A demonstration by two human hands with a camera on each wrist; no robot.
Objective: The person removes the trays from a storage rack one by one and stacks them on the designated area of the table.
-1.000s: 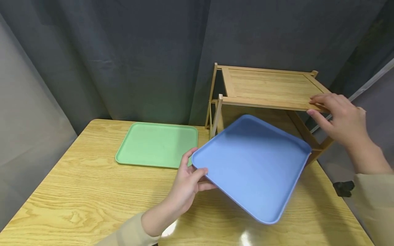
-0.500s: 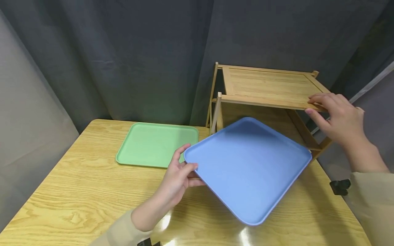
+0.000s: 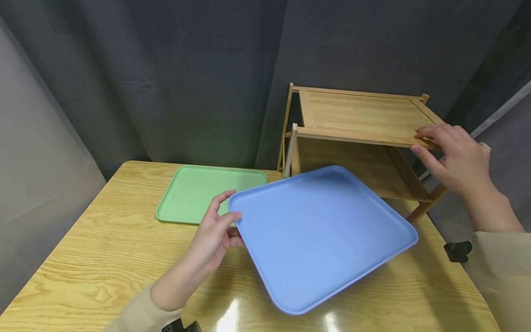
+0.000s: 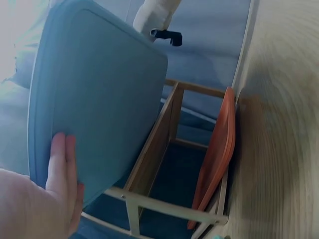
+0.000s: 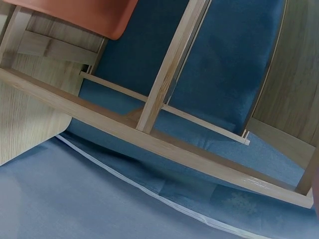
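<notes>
Flat green rectangular plastic tray (image 3: pixel 209 195): lay left of centre on the yellow wood-grain surface (image 3: pixel 103 258). Left hand (image 3: pixel 211 240): gripped the left corner of the large blue rectangular plastic tray (image 3: pixel 319 235), held tilted above the surface at centre frame. Two-tier bamboo shelf rack (image 3: pixel 356 115): upper right. Right hand (image 3: pixel 456 157): fingers pinched the rack's top front edge.

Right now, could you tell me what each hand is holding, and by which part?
The left hand grips the blue tray by its left corner. The right hand holds the wooden shelf by its top front-right edge.
</notes>
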